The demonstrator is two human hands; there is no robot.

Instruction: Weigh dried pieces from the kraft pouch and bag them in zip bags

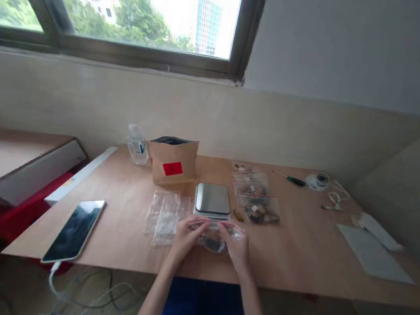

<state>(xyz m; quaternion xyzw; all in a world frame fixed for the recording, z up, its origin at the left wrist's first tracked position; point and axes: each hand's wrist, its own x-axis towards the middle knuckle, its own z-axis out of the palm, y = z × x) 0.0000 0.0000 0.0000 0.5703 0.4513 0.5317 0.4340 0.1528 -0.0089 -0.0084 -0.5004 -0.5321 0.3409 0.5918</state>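
From the head camera, the person's left hand (186, 238) and right hand (235, 247) sit close together near the front edge of the wooden tabletop (297, 258). Both curl over a clear plastic bag (214, 236), apparently pinching its upper edge between fingers and thumbs. Held this way, the edge is drawn out straight while the dark contents (213, 244) sag low in the bag, partly hidden behind the fingers.

The bag is just in front of a digital scale (213, 198), with nothing on its steel platform. The scale stands between a pile of flat, apparently empty clear bags (164, 217) on its left and filled bags of small mixed pieces (256, 200) on its right, a layout that keeps both within easy reach of the hands.

Behind them stand a brown paper bag (172, 161) with a red label (172, 168) and a plastic water bottle (137, 144). A smartphone (73, 231) lies at the left, and a green-handled screwdriver (293, 180) and a roll of tape (318, 181) lie toward the back right.
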